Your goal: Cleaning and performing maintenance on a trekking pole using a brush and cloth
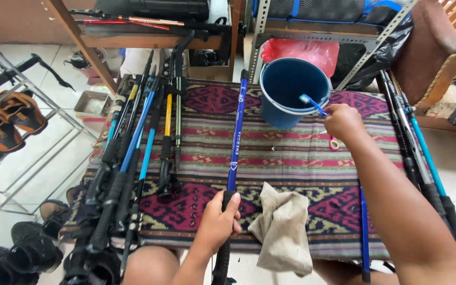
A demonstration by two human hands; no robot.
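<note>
Blue trekking pole (235,138) lies lengthwise down the centre of the frame on the patterned woven cloth (281,158), tip toward the top, black grip toward me. My left hand (218,224), bottom centre, is closed around that grip. My right hand (343,122), right of centre, is closed on a blue-handled toothbrush (312,104); its bristle head sits over the rim of the blue bucket (293,89), which stands on the cloth at upper centre, just right of the pole's tip. Can't tell what's in the bucket. Small pink piece (334,143) on the cloth just below my right hand, too small to identify. Crumpled beige rag (283,227) lies at the cloth's near edge, just right of my left hand, partly hanging over. Second blue pole (363,232) runs under my right forearm at lower right. Left side of the cloth: a bundle of poles (133,153), black, blue and yellow, lying roughly parallel, grips toward me. Right edge: more poles (418,153), black and light blue, off the cloth. Far left: metal rack (38,116) with brown sandals (6,119); black shoes (27,243) on the tiled floor at lower left. Red plastic bag (302,51) behind the bucket.
</note>
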